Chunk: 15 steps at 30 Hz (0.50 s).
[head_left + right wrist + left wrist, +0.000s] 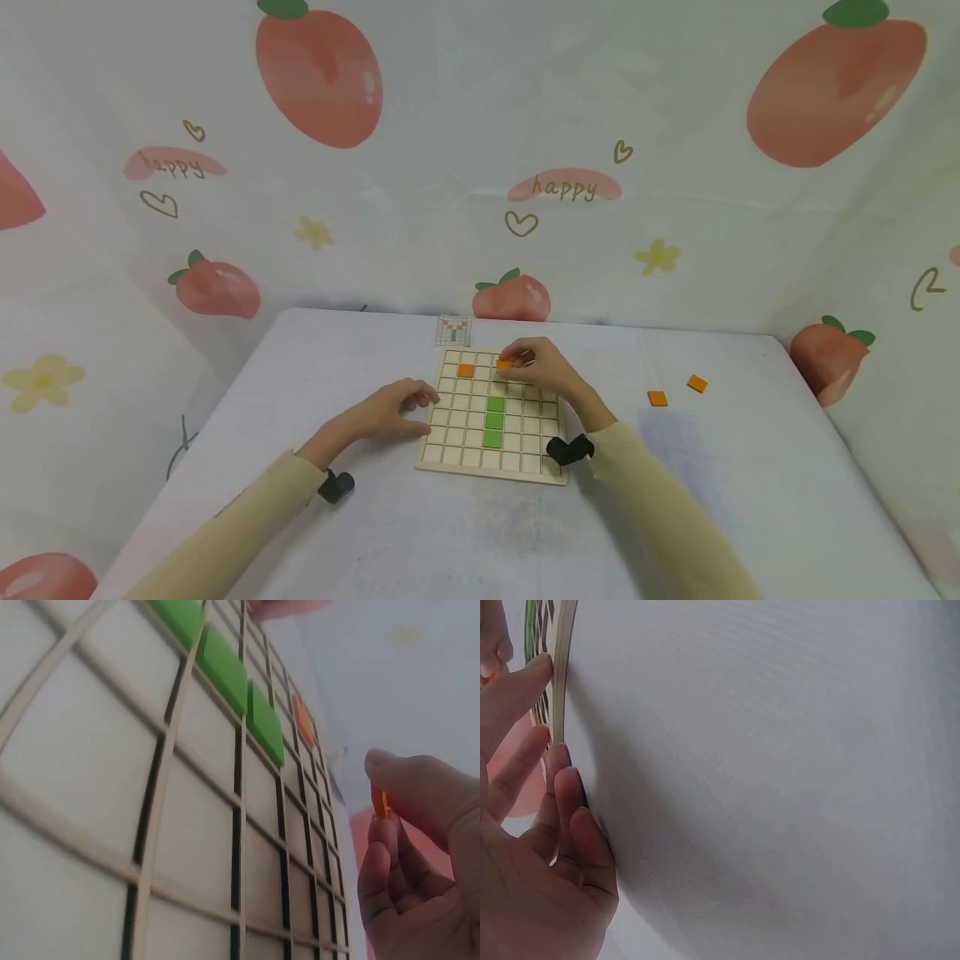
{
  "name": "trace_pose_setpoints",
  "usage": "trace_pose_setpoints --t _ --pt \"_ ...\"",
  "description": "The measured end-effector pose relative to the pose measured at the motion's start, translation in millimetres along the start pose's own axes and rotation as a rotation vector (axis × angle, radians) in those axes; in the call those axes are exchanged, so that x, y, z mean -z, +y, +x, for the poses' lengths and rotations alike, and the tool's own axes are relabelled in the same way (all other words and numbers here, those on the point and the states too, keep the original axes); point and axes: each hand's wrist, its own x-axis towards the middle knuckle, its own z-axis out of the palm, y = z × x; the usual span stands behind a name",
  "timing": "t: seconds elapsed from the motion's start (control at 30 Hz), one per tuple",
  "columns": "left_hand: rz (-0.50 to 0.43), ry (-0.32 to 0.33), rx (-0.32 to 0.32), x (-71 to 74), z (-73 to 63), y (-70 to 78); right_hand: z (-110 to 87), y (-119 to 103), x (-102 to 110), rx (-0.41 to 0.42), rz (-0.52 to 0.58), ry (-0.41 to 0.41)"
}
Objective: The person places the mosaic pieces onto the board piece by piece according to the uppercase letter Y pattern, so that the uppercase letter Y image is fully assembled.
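A wooden grid board (491, 476) lies on the table. My right hand (546, 368) pinches an orange square tile (379, 799) between thumb and fingers, above the far rows of the board. At the board's left edge is my left hand (390, 410); its loosely bent fingers (538, 671) touch the rim in the left wrist view. Three green tiles (494, 421) fill a short column of cells near the middle. Another orange tile (466, 371) sits in a cell at the far left of the grid.
Two loose orange tiles, one nearer (657, 398) and one farther (697, 384), lie on the white table (420, 542) right of the board. A small card (453, 331) with a coloured grid pattern lies behind the board. A fruit-printed cloth (450, 108) hangs behind the table.
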Motion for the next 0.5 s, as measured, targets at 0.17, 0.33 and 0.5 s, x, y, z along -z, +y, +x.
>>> trace_pose_setpoints --t 0.17,0.33,0.5 --pt "0.002 0.001 0.006 -0.3 0.5 0.1 6.6 -6 -11 -0.002 -0.002 -0.024" --pt "0.005 -0.002 0.003 -0.3 1.0 0.0 11.2 -12 -22 -0.059 -0.024 -0.034" --pt "0.001 -0.003 -0.004 -0.3 1.1 -0.6 13.9 -14 -31 -0.081 -0.053 -0.064"
